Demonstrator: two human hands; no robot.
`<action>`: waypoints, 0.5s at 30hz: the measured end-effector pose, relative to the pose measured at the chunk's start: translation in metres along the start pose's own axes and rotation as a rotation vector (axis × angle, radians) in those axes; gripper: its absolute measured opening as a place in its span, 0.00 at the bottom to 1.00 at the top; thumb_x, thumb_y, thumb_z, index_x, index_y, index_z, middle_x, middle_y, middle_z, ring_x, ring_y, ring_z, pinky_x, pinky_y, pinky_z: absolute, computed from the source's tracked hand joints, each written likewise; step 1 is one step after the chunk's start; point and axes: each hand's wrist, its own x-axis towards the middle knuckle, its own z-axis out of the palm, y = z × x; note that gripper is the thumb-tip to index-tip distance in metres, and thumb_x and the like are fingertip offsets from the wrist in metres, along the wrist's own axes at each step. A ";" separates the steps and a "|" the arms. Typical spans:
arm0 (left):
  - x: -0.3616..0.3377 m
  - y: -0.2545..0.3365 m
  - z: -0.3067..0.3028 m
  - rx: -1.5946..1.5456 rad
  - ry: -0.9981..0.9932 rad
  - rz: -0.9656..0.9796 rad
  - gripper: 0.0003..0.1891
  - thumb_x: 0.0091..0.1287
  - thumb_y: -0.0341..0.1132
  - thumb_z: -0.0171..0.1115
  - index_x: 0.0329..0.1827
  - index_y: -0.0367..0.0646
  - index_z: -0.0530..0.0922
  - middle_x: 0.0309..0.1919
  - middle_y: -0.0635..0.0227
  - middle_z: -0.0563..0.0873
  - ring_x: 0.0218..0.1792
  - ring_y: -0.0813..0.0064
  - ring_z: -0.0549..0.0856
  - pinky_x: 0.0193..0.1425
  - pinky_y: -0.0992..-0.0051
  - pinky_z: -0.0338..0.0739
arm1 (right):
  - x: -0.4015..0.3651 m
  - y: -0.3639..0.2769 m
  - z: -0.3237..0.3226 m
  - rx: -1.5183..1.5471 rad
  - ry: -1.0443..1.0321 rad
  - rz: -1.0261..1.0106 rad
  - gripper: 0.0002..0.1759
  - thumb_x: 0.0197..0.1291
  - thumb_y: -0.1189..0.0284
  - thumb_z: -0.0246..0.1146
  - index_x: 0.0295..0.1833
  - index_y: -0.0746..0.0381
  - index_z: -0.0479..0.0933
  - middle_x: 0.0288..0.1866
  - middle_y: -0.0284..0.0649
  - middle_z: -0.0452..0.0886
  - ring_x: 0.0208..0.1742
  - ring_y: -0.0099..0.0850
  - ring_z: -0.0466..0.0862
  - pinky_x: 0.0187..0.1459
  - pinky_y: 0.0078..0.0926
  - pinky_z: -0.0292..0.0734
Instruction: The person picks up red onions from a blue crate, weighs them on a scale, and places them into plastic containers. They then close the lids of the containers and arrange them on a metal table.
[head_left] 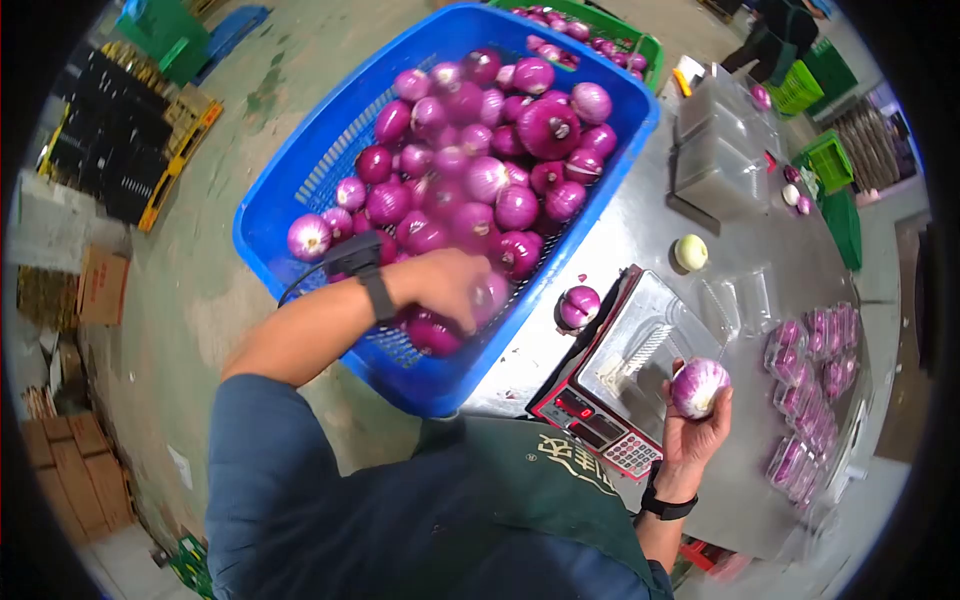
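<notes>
My left hand (448, 285) reaches down into a blue plastic basket (290, 170) full of red onions (517, 207). Its fingers curl round a red onion (489, 296) near the basket's front wall; both look slightly blurred. My right hand (692, 435) holds up another red onion (699, 388), its skin streaked white, over the near right corner of a digital scale (650, 340). The scale's red display reads 0. Beside the scale, a loose red onion (579, 307) rests on the metal table (640, 230).
Stacked clear plastic trays (722, 150) stand at the table's back. An open clear tray (740, 303) and a pale peeled onion (690, 252) lie beyond the scale. Packed onion trays (805, 400) sit at right. Behind are a green crate (645, 48) and another person (787, 35).
</notes>
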 end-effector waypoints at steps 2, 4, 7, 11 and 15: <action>-0.004 -0.011 -0.011 -0.614 0.019 0.011 0.36 0.53 0.41 0.79 0.65 0.35 0.77 0.60 0.50 0.85 0.57 0.58 0.88 0.56 0.62 0.85 | -0.007 -0.004 -0.004 0.072 0.014 -0.008 0.33 0.69 0.58 0.68 0.71 0.66 0.71 0.66 0.53 0.80 0.69 0.57 0.80 0.59 0.56 0.86; -0.017 -0.005 -0.023 -1.295 0.013 0.094 0.35 0.59 0.38 0.73 0.69 0.37 0.74 0.63 0.50 0.83 0.58 0.60 0.88 0.53 0.62 0.87 | -0.012 -0.006 -0.013 0.014 -0.079 -0.062 0.33 0.64 0.65 0.68 0.72 0.66 0.70 0.67 0.53 0.79 0.70 0.56 0.80 0.63 0.56 0.83; -0.031 0.018 -0.033 -1.711 -0.002 0.314 0.37 0.66 0.44 0.63 0.77 0.37 0.66 0.63 0.45 0.82 0.57 0.53 0.88 0.49 0.60 0.89 | -0.017 -0.009 -0.019 -0.073 -0.103 -0.087 0.36 0.56 0.75 0.68 0.72 0.66 0.70 0.67 0.50 0.79 0.67 0.50 0.81 0.67 0.55 0.81; -0.040 0.071 -0.032 -1.813 -0.012 0.487 0.35 0.72 0.55 0.47 0.71 0.37 0.74 0.52 0.46 0.88 0.39 0.53 0.89 0.31 0.65 0.84 | -0.024 -0.016 -0.026 -0.178 -0.051 -0.106 0.36 0.56 0.76 0.69 0.72 0.65 0.70 0.63 0.45 0.81 0.61 0.42 0.85 0.62 0.50 0.84; -0.039 0.109 -0.012 -1.875 -0.118 0.525 0.37 0.75 0.62 0.44 0.71 0.39 0.73 0.53 0.42 0.87 0.35 0.55 0.89 0.28 0.68 0.82 | -0.024 -0.023 -0.047 -0.211 -0.023 -0.100 0.39 0.54 0.73 0.71 0.74 0.68 0.69 0.62 0.44 0.81 0.62 0.37 0.84 0.67 0.39 0.79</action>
